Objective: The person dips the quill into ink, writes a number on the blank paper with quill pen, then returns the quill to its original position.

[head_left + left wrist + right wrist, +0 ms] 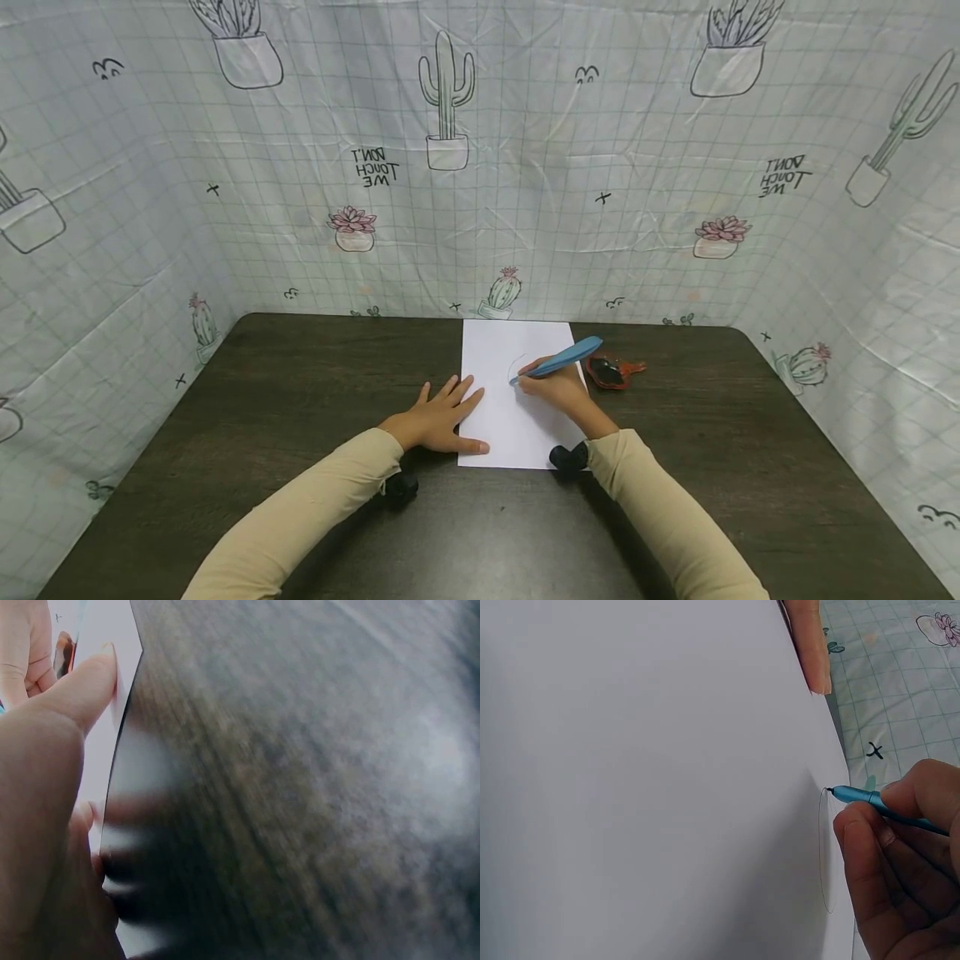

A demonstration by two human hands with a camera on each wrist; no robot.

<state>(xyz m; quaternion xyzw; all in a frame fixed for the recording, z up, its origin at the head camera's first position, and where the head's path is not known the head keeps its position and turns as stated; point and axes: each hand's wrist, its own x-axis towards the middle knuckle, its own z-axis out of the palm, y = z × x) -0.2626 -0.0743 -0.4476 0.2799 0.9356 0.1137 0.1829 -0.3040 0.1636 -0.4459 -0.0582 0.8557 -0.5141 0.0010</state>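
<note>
A white sheet of paper (517, 433) lies on the dark table. My right hand (553, 385) pinches a blue pen (567, 356) with a broad, feather-like upper end. In the right wrist view the pen's dark tip meets the paper at one end of a thin curved line (820, 847). Thumb and fingers hold the pen's barrel low, near the tip. With fingers spread, my left hand (441, 417) rests flat across the paper's left edge. Its thumb (90, 679) lies on the sheet in the left wrist view.
Just right of the paper lies a small orange-red object with a black face and a narrow end (615, 372). A dark wood-grain table (315, 367) spreads out on both sides. Behind it and at the sides hangs a white cloth (525, 208) printed with cacti.
</note>
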